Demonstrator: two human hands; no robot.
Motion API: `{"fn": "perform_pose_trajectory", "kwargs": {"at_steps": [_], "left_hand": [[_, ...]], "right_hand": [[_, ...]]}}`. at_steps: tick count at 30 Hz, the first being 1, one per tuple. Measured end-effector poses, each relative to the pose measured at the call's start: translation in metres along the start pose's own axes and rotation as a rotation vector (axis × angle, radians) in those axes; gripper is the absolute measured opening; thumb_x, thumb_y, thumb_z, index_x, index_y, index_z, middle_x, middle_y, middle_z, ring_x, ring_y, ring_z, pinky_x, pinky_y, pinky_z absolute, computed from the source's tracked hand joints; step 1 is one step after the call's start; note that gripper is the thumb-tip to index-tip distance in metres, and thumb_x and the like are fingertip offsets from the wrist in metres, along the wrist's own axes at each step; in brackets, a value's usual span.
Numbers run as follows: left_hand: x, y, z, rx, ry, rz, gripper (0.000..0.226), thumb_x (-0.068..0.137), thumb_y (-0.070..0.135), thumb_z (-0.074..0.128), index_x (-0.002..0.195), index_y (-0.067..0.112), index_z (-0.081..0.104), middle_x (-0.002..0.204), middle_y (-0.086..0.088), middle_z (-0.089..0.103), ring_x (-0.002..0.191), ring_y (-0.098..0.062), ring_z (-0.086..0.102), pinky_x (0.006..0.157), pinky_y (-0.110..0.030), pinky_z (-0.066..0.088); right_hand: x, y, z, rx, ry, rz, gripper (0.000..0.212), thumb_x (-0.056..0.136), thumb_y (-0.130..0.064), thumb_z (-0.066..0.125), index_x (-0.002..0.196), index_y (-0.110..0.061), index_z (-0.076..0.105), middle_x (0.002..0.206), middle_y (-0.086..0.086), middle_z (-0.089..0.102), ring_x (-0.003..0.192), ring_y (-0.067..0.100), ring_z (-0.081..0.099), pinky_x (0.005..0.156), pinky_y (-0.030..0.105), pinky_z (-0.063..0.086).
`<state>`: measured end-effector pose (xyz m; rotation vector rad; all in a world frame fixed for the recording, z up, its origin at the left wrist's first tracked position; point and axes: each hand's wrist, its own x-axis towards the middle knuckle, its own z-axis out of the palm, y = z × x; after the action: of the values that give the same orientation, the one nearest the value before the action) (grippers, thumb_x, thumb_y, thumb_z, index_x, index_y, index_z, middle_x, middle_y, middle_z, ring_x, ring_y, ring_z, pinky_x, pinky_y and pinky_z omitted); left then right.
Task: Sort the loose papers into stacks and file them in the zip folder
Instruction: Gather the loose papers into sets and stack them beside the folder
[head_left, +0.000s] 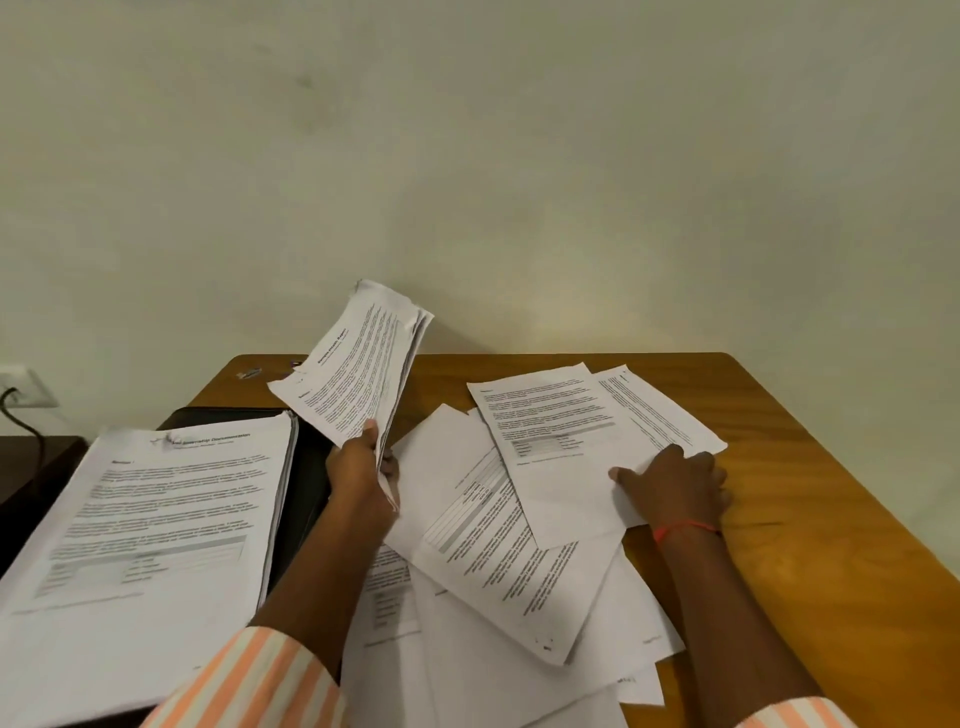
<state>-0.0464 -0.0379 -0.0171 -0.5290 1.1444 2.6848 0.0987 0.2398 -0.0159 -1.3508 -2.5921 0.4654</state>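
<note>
Wooden table (789, 467) carries a spread of loose papers (509, 577) across its middle, the printed sheets overlapping at odd angles. The left hand (358, 467) grips a sheaf of sheets (358, 364) by its lower edge, thumb on the printed face and fingers curled behind. The sheaf stands tilted above the table at 11 o'clock of the spread. The right hand (675, 488) lies flat with fingers spread, pressing the lower corner of the topmost sheet (545, 431) at 2 o'clock of the spread. A red thread (685, 527) circles the right wrist. A thick squared stack (156, 519) sits at 9 o'clock on the black zip folder (306, 493), whose dark edge shows along the stack's right side. Whether the folder is zipped cannot be told.
</note>
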Motion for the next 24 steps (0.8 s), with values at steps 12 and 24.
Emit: {"fn": "perform_pose_trajectory", "kwargs": {"at_steps": [12,24], "left_hand": [[-0.001,0.003,0.000,-0.081,-0.082,-0.030,0.042,0.102,0.021,0.057,0.143,0.018,0.053,0.102,-0.001,0.060,0.055,-0.005,0.041,0.039,-0.010,0.037],[-0.004,0.001,0.001,-0.061,-0.072,-0.027,0.042,0.103,0.021,0.055,0.144,0.016,0.050,0.085,0.001,0.055,0.050,-0.006,0.046,0.041,-0.011,0.040]], "right_hand": [[0.002,-0.004,0.004,0.051,0.055,-0.005,0.075,0.084,-0.056,0.071,0.137,-0.009,0.046,0.140,0.020,0.048,0.126,0.036,0.047,0.105,0.047,0.043],[-0.093,-0.063,0.002,-0.135,-0.475,-0.848,0.092,0.073,-0.069,0.073,0.149,-0.031,0.039,0.148,-0.001,0.037,0.138,0.021,0.031,0.113,0.042,0.024]]}}
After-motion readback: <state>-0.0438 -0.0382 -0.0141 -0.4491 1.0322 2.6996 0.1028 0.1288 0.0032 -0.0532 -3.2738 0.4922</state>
